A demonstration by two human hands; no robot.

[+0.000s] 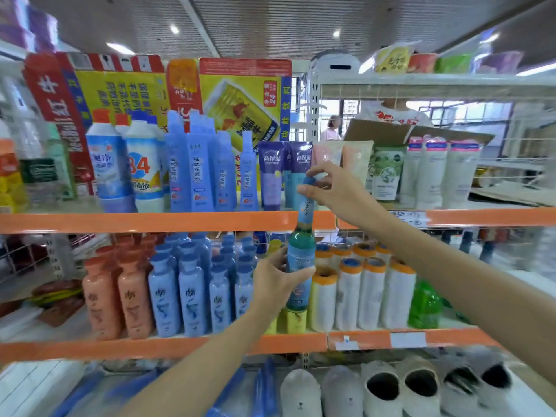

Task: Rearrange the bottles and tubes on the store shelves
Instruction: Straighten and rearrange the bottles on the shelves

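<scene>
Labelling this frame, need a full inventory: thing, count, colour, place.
green bottle: one, green with blue label and cap, held in front of the shelves
blue boxes: several, blue, upper shelf centre
cleaner bottles: a few, white and blue, upper shelf left
purple tubes: two or three, upper shelf centre
white bottles: three, pink caps, upper shelf right
orange bottles: several, middle shelf left
blue bottles: many, middle shelf centre
white rolls: several, orange ends, middle shelf right
slippers: several, pale, bottom shelf
left hand: grips the bottle's body
right hand: pinches its cap
</scene>
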